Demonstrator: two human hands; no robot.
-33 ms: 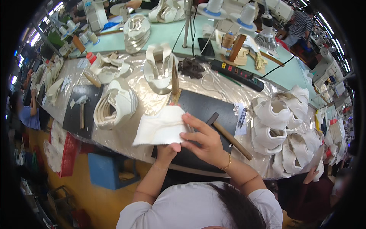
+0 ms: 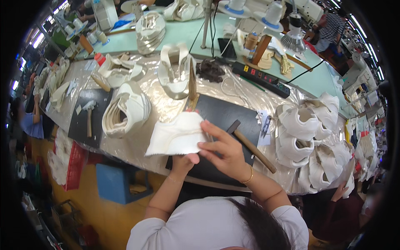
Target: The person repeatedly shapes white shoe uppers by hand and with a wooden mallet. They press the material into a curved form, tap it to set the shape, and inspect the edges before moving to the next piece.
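Note:
A white shoe upper (image 2: 177, 134) is held up above the black board (image 2: 225, 114), its jagged lower edge toward me. My left hand (image 2: 183, 164) grips it from beneath; the thumb shows below the edge, while most of the fingers are hidden behind the piece. At the right edge, my right hand (image 2: 227, 153) is closed on the upper with its fingertips and thumb. Just right of that hand lies a hammer (image 2: 255, 151) with a wooden handle, resting across the board.
Stacked white uppers (image 2: 127, 110) stand to the left, with more piled (image 2: 298, 125) at the right. A second hammer (image 2: 89, 121) lies on another black board. Farther back are a power strip (image 2: 260, 79) and a lamp (image 2: 293, 37). Co-workers sit at both sides.
The shoe upper has risen and tilted very slightly. Both hands stay on it in nearly the same places.

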